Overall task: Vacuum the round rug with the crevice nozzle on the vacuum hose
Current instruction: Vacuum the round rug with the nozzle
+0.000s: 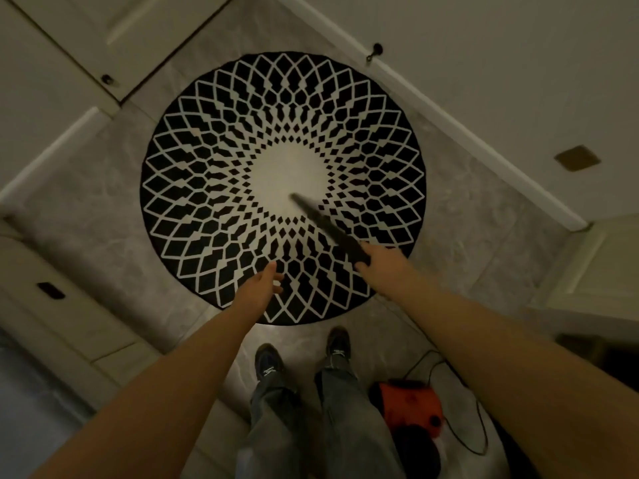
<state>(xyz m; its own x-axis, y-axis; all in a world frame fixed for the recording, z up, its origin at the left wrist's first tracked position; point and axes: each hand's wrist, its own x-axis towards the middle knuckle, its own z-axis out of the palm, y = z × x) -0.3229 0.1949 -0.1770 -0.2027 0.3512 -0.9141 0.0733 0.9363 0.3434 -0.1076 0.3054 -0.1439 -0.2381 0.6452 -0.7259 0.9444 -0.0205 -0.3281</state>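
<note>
Underfoot, one round rug (221, 188), black with a white lattice and a pale centre disc, lies flat on grey marbled floor tiles (460, 216). One dark crevice nozzle (321, 223) slants across it, its tip on the disc's lower edge, its butt running toward 4 o'clock into the right hand (371, 259), which is clenched around it. The left hand (264, 283) hangs over the rug's 6 o'clock rim, fingers loosely spread, grasping nothing. Two dark shoes (337, 344) stand on bare tile just off that rim. Rug edges all show: a wide band of open tile runs from 7 to 9 o'clock and from 2 to 4 o'clock, while at 11 o'clock the rim comes near a cream cabinet door (69, 36) and at 1 o'clock near the white baseboard (449, 115). One orange vacuum body (411, 406) sits at 5 o'clock, beside the right leg, with one thin black cord (480, 430) looping around it.
</note>
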